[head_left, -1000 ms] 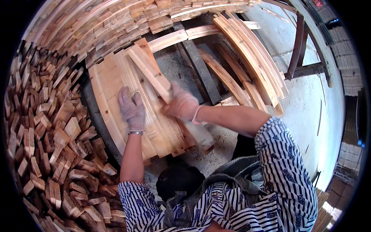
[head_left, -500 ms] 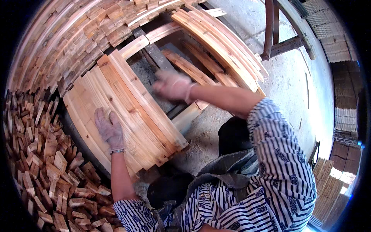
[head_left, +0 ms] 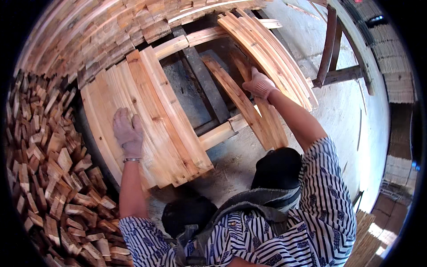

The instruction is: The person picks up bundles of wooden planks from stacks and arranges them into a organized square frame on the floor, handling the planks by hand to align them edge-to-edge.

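Observation:
My left hand, in a light knit glove, lies flat with fingers stretched out on a row of pale wooden planks laid side by side. My right hand, gloved as well, is closed around the upper part of a loose wooden board. Its fingertips are partly hidden behind the wood. Left of that board, a second loose board slants across the support frame. Both boards meet near their lower ends, close to my knee.
A dark beam and pale crosspieces form the frame under the planks. Several long planks are stacked at its right end. Offcuts heap up at left; stacked lumber rises behind. A wood-and-metal stand is at far right.
My right hand has moved right, from above the gap in the frame to the loose board, and closed on it. The loose boards sit nearer to me. My left hand stays on the planks.

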`<state>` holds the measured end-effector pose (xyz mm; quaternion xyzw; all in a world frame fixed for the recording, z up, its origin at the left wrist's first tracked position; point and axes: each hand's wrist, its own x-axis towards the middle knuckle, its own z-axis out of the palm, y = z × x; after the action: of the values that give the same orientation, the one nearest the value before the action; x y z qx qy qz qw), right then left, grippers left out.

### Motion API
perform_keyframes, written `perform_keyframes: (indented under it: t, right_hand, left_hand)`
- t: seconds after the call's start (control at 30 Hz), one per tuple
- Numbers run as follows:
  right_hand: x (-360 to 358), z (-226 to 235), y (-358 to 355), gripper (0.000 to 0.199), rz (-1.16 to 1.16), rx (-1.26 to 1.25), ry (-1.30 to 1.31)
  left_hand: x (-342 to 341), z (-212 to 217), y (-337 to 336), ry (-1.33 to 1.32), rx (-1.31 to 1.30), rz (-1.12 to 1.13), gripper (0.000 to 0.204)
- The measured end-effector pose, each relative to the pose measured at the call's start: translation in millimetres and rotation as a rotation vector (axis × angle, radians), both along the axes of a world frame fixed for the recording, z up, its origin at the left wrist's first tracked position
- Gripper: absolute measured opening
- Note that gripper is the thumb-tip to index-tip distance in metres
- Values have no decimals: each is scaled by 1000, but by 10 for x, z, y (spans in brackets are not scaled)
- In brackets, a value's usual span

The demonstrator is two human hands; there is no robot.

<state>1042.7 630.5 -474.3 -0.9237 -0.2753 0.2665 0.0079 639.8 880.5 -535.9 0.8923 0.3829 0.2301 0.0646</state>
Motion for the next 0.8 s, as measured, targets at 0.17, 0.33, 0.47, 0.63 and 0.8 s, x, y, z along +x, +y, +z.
perform_keyframes:
  t: [0.17,0.33,0.47,0.63,0.8]
  right_hand:
    - [-235,190,-172,72,83,343,41]
    - [-685,-197,-135,94,56,73,14]
    - [-632,153,-95,101,-119,69,214]
    - [-960,691,69,106,-96,278,122]
    - [-1370,335,694,100,40,454,177]
  left_hand:
    - [43,94,-66,51,-24,-2,40]
    - [65,74,-62,18,-38,8,40]
    - [11,49,-10,-30,-96,-47,41]
    - [-10,58,-21,-4,-56,3,40]
    - [20,95,-34,50,-51,14,40]
